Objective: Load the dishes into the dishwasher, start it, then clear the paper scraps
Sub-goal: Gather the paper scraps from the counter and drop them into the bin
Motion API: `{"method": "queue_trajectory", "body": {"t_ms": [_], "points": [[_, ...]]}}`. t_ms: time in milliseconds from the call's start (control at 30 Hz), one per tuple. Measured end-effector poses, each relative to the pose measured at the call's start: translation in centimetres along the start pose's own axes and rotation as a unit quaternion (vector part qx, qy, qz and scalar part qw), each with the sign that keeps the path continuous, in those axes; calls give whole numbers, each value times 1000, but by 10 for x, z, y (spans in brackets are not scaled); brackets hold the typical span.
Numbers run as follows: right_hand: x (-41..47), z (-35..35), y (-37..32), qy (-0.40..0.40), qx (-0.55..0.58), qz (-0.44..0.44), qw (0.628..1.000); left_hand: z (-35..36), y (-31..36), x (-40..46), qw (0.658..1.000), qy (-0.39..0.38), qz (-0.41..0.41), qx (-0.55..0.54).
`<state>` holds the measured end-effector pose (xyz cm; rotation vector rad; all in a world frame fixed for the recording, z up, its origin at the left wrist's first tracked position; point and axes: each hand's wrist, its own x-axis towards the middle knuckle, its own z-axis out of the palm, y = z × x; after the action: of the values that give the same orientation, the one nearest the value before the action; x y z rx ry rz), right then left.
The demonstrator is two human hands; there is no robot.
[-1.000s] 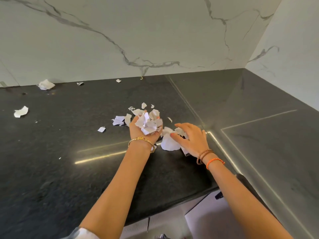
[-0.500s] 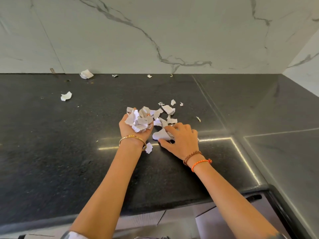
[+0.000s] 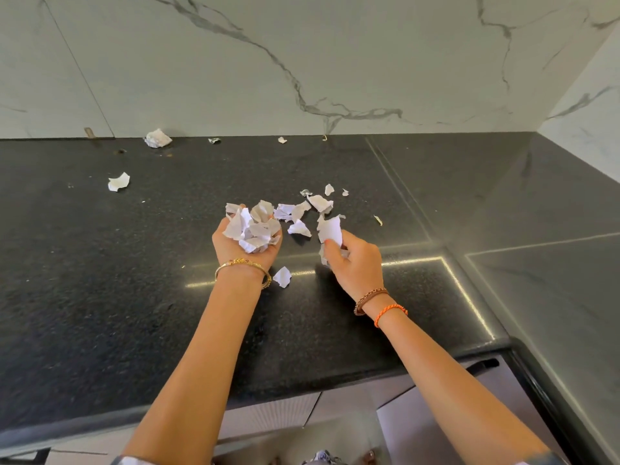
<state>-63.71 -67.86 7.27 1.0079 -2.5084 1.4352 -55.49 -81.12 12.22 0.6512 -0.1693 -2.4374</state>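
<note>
My left hand is cupped palm up over the black countertop and holds a heap of torn white paper scraps. My right hand pinches a larger white scrap just above the counter, to the right of the heap. Several loose scraps lie on the counter between and beyond my hands. One scrap lies beside my left wrist.
More scraps lie farther off: a crumpled piece by the marble wall, one at the left, small bits along the back edge, a sliver at the right. Cabinet fronts show below the counter's front edge.
My right hand has lifted off the counter with a scrap pinched in it. The left hand still holds its heap; the view has shifted left.
</note>
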Motion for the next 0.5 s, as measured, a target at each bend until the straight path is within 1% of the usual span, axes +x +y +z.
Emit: {"method": "queue_trajectory", "body": {"t_ms": [67,100,167,233,267,300,367,433,500], "points": [[-4,-1,-10,12,-17,-38,999,-4,5,2,1000,-29,0,-2],[-5,-2,-15,20,-52,-56,997,-5,7,2,1000,-27,1,-2],[-5,-1,-16,43,-158,-88,983,-6,9,1,1000,-28,6,3],[-12,3,-7,28,-242,-113,963,-7,8,-2,1000,-30,4,5],[-15,5,-1,20,-252,-123,960,-8,8,-3,1000,-29,-1,6],[-19,5,1,15,-243,-118,963,-9,8,-4,1000,-27,-7,6],[-21,-4,2,11,-174,-74,982,-12,8,-4,1000,-15,-9,3],[-20,-14,0,49,-126,-41,990,-15,8,-6,1000,-10,-14,-2],[-18,-21,0,87,-79,30,993,-14,7,-11,1000,0,-15,2]]}}
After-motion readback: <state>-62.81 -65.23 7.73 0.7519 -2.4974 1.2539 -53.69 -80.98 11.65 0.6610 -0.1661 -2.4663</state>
